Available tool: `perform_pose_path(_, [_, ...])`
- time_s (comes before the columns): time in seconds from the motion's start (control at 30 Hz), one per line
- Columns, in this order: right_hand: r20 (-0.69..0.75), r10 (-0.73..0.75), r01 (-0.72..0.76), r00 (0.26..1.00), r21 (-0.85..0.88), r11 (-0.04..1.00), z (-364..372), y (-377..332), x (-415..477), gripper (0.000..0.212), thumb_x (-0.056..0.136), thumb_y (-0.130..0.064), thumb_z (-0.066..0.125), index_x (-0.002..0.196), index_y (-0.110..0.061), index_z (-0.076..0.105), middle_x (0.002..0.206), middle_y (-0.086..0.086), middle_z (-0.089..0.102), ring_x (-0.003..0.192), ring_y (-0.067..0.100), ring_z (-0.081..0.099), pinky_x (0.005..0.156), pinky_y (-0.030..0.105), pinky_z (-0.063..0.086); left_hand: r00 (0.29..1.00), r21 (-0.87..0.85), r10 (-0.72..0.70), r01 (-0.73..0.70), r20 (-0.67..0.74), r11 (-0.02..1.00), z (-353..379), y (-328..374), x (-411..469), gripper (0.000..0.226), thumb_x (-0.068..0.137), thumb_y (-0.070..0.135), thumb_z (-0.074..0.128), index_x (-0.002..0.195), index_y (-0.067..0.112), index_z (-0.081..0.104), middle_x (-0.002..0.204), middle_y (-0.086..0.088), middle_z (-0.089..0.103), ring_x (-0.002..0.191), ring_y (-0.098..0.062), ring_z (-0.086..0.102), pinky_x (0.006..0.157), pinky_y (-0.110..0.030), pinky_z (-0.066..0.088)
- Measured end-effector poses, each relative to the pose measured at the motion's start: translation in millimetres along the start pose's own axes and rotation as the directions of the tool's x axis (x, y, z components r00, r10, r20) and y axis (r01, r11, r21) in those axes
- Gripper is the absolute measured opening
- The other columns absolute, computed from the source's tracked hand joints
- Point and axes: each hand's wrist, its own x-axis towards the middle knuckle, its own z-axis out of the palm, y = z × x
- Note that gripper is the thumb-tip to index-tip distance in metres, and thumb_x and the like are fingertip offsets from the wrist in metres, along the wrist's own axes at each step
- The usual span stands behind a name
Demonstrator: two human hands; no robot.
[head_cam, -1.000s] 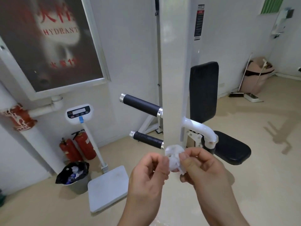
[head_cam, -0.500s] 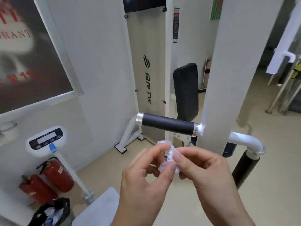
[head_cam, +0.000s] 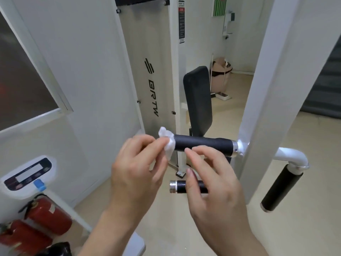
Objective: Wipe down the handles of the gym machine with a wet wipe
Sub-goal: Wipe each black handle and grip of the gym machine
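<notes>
The fingers (head_cam: 156,145) of my left hand (head_cam: 136,167) pinch the wet wipe (head_cam: 168,143), fingertips closed on the bunched material. The wet wipe is crumpled into a wad and sits against the free end of the upper handle (head_cam: 203,146), covering the end cap. I cannot tell whether it presses firmly on the grip or only touches it.

My right hand (head_cam: 214,185) holds nothing. Its fingers are loosely curled and apart from one another. The forefinger tip lies just under the upper handle near its middle; contact there is not clear.

Status of the task: the wet wipe is at the outer end of the upper handle only. The black grip runs bare from the wad to the metal collar at the white post (head_cam: 267,89). No wet streak shows on it to confirm a finished pass, so I judge that its full length is yet to be wiped.

Items left:
- The lower handle (head_cam: 180,186), below the upper one and partly hidden behind my right hand.
- The side handle (head_cam: 280,189), which hangs at a slant from the white elbow on the far side of the post.

The wet wipe is near neither of them. I judge the task to be at its first stroke, with all three grips outstanding.

Beyond the handles stands the black back pad (head_cam: 199,100). At lower left are a weighing scale (head_cam: 27,174) and red fire extinguishers (head_cam: 48,216).
</notes>
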Motion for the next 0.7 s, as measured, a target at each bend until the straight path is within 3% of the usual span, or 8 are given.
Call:
perform_pose_path(0.07, [-0.014, -0.054, 0.051, 0.998, -0.155, 0.987, 5.5, 2.0, -0.7, 0.04, 0.084, -0.009, 0.057, 0.123, -0.005, 0.062, 0.128, 0.006, 0.057, 0.1, 0.024, 0.056, 0.084, 0.033, 0.047, 0.996, 0.021, 0.078, -0.079, 0.049, 0.997, 6.4, -0.8, 1.0, 0.027, 0.096, 0.018, 0.051, 0.095, 0.004, 0.074, 0.078, -0.006, 0.061, 0.065, -0.023, 0.053, 0.062, -0.031, 0.044])
perform_pose_path(0.17, [0.017, -0.053, 0.055, 0.998, -0.268, 0.962, 12.1, 2.2, -0.6, 0.047, 0.078, -0.007, 0.061, 0.125, -0.001, 0.059, 0.135, 0.01, 0.055, 0.097, 0.027, 0.056, 0.086, 0.032, 0.043, 0.985, 0.06, 0.095, -0.105, 0.144, 0.993, 7.0, -5.7, 12.7, 0.026, 0.095, 0.021, 0.052, 0.093, 0.007, 0.074, 0.08, -0.005, 0.057, 0.068, -0.023, 0.05, 0.063, -0.029, 0.04])
perform_pose_path(0.37, [0.091, -0.001, 0.032, 0.996, -0.346, 0.938, 16.8, 2.0, 0.0, 0.057, 0.075, -0.012, 0.06, 0.131, -0.002, 0.054, 0.142, 0.009, 0.049, 0.096, 0.023, 0.047, 0.088, 0.031, 0.036, 0.934, -0.069, -0.027, 0.055, 0.355, 0.996, 12.1, -20.0, 48.4, 0.03, 0.092, 0.034, 0.045, 0.092, 0.02, 0.072, 0.084, 0.002, 0.054, 0.076, -0.017, 0.05, 0.062, -0.019, 0.035])
perform_pose_path(0.43, [0.079, 0.011, 0.017, 0.997, -0.351, 0.936, 16.6, 2.6, 2.6, 0.057, 0.076, -0.013, 0.058, 0.132, -0.003, 0.053, 0.142, 0.008, 0.05, 0.097, 0.023, 0.045, 0.088, 0.032, 0.037, 0.915, -0.048, 0.059, -0.043, 0.398, 0.998, 14.5, -22.6, 54.5, 0.033, 0.092, 0.034, 0.043, 0.09, 0.016, 0.071, 0.09, 0.001, 0.059, 0.083, -0.017, 0.05, 0.067, -0.025, 0.039])
perform_pose_path(0.53, [0.062, 0.015, 0.009, 0.998, -0.366, 0.931, 17.8, 2.3, 5.1, 0.054, 0.079, -0.015, 0.051, 0.131, -0.003, 0.053, 0.14, 0.009, 0.051, 0.102, 0.024, 0.045, 0.091, 0.033, 0.035, 0.829, -0.024, 0.127, -0.135, 0.544, 0.991, 15.6, -27.6, 62.0, 0.036, 0.092, 0.042, 0.036, 0.093, 0.019, 0.064, 0.094, 0.007, 0.065, 0.088, -0.014, 0.054, 0.073, -0.033, 0.046])
perform_pose_path(0.6, [0.056, 0.012, 0.009, 0.998, -0.359, 0.933, 20.4, 0.4, 3.8, 0.053, 0.08, -0.015, 0.048, 0.131, -0.001, 0.054, 0.139, 0.012, 0.052, 0.107, 0.026, 0.049, 0.095, 0.033, 0.034, 0.804, 0.0, 0.116, -0.143, 0.583, 0.99, 16.9, -30.0, 62.2, 0.038, 0.092, 0.046, 0.031, 0.091, 0.022, 0.06, 0.086, 0.01, 0.062, 0.083, -0.015, 0.052, 0.068, -0.033, 0.046])
perform_pose_path(0.7, [0.055, 0.008, 0.012, 0.998, -0.346, 0.938, 24.6, -2.8, 0.9, 0.053, 0.08, -0.012, 0.053, 0.131, 0.002, 0.053, 0.138, 0.017, 0.052, 0.115, 0.031, 0.054, 0.101, 0.033, 0.036, 0.802, -0.02, 0.089, -0.096, 0.59, 0.995, 22.8, -27.7, 61.1, 0.037, 0.099, 0.04, 0.028, 0.071, 0.028, 0.049, 0.065, 0.01, 0.052, 0.068, -0.01, 0.045, 0.061, -0.026, 0.037])
